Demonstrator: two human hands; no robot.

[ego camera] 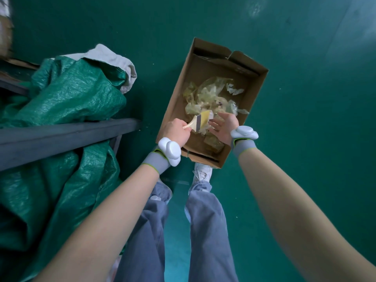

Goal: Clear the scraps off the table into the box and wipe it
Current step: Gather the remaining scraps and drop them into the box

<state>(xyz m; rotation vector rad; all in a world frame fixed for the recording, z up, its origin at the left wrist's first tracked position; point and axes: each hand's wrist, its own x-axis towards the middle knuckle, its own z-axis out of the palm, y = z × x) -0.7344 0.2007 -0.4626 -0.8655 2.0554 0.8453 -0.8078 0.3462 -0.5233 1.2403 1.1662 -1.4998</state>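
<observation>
An open cardboard box (175,102) stands on the green floor in front of my feet. Crumpled yellowish film scraps (205,94) lie inside it. My left hand (176,132) grips the wooden handle of a flat brush (200,121), whose yellow bristles point into the box. My right hand (223,127) hovers over the box beside the bristles, palm toward the brush and fingers spread, holding nothing. Both hands are above the box's near end.
A dark shelf rail (67,137) runs along the left, with green woven tarp (67,94) and pale cloth (114,58) bulging around it. My white shoe (202,171) touches the box's near edge. Green floor (305,98) stretches to the right and beyond.
</observation>
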